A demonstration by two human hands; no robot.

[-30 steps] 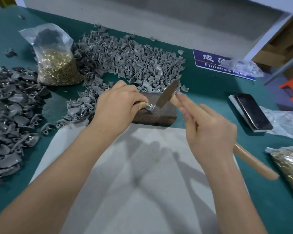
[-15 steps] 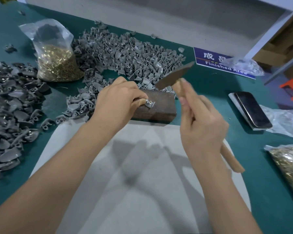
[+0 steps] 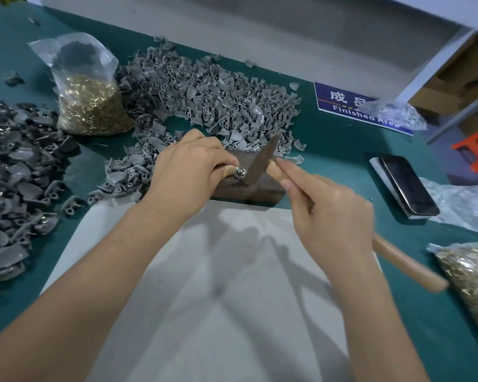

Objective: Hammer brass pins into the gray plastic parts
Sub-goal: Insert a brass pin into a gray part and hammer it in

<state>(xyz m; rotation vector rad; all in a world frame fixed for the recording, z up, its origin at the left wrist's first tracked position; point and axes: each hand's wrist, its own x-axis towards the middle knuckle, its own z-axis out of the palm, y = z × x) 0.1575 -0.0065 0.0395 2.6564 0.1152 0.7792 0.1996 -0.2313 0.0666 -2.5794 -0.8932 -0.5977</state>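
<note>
A person works at a green-topped table (image 3: 329,144), seen from a camera on their head. Half a second ago the hammer (image 3: 260,161) was raised, its head clear above the dark block (image 3: 260,188); now it has come down, and its narrow metal head meets the small gray plastic part (image 3: 239,170) that sits on top of the block. This looks like a strike landing in a repeated tapping rhythm, so the pin is probably being driven further in, though whether it is fully seated is too small to tell. The left hand (image 3: 188,169) pinches the part with curled fingertips, steadying it on the block just beside the hammer head. The right hand (image 3: 331,216) is wrapped round the hammer's wooden handle, index finger stretched along it toward the head. Behind the block lies a large heap of gray plastic parts (image 3: 204,97); a darker heap (image 3: 14,175) lies at the far left. A clear bag of brass pins (image 3: 90,106) stands behind the left hand, and a second bag (image 3: 469,274) lies at the right edge. A phone (image 3: 406,186) rests to the right.
</note>
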